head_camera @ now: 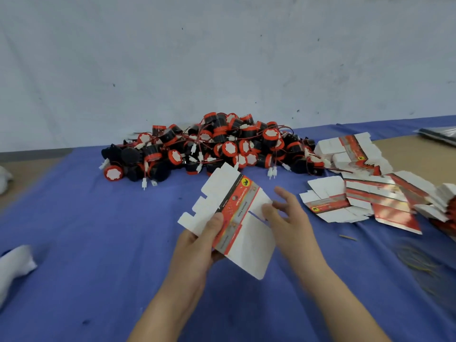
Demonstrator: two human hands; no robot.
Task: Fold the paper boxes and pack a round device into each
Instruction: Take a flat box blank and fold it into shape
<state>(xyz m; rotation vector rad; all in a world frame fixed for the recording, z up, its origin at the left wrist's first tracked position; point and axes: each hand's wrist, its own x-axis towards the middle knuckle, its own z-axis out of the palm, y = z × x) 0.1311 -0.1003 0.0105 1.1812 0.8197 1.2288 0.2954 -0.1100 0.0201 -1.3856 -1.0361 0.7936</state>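
A flat, unfolded paper box (230,219), white with a red and grey printed band, hangs above the blue cloth in the middle of the view. My left hand (197,245) grips its lower left part, thumb on the printed band. My right hand (287,218) pinches a white flap on its right side, the other fingers spread. Behind the box lies a big heap of round black and red devices (212,146) with red wires and white plugs.
Several more flat paper boxes (365,193) lie spread at the right. A blue cloth (98,218) covers the table. White cloth-like items (14,265) sit at the left edge. Rubber bands (417,262) lie at the right, and a grey wall stands behind.
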